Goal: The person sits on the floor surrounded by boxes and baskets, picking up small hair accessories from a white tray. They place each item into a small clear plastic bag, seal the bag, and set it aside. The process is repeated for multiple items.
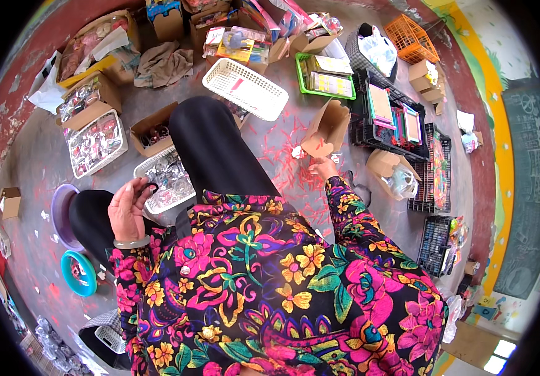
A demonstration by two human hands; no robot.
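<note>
My left hand (128,210) is raised over my bent left leg, its thumb and fingers pinched on a small black loop (153,187) that looks like a hair tie. Close by, a white plastic basket (168,205) holds many small clear packets with dark contents. Out to the right, my right hand (324,168) is low by the near flap of an open cardboard box (328,125). Its fingers are drawn together, and what they hold, if anything, is too small to make out. Crumpled white bits lie beside that box.
Red paper shreds (282,150) litter the floor. Ahead are a white basket (245,81) and a green basket (325,94). Black crates (370,135) line the right side. A purple basin (63,216) and a teal basin (78,290) stand left, near another packet-filled basket (97,144).
</note>
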